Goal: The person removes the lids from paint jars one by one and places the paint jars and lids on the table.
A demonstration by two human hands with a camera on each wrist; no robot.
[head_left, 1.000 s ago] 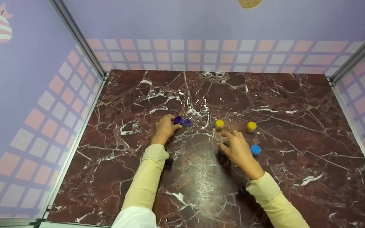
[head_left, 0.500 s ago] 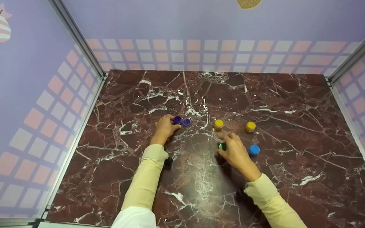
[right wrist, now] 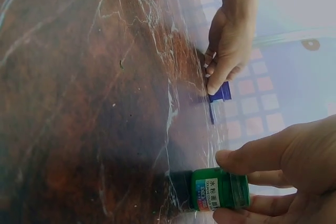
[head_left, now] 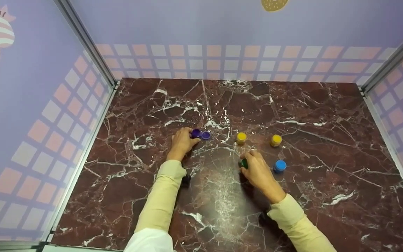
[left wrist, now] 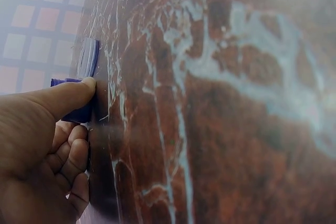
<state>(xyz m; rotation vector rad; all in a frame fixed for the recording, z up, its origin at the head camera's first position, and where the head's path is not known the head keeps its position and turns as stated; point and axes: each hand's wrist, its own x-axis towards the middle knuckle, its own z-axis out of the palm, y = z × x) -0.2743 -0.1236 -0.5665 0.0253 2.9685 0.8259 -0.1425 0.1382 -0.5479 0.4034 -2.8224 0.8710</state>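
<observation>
My left hand (head_left: pixel 181 142) pinches a small purple paint jar (head_left: pixel 196 133) between thumb and fingers. The jar stands on the tabletop, and its upper part shows in the left wrist view (left wrist: pixel 79 113). Just right of it, a round purple lid (head_left: pixel 205 135) with a pale inside lies flat. My right hand (head_left: pixel 258 171) has thumb and fingers around a green gouache paint jar (right wrist: pixel 218 189), which stands upright on the table with its label showing. In the head view the fingers hide most of this green jar (head_left: pixel 244 163).
Two jars with yellow tops, the nearer one (head_left: pixel 241 138) and another (head_left: pixel 276 140), stand beyond my right hand. A blue-topped jar (head_left: pixel 280 166) is close to its right side. Patterned panels (head_left: pixel 222 59) enclose the dark red marbled table (head_left: pixel 145 196).
The right hand has shifted slightly left and toward me, and its fingers have drawn in around the green jar. My left hand stays in place on the purple jar.
</observation>
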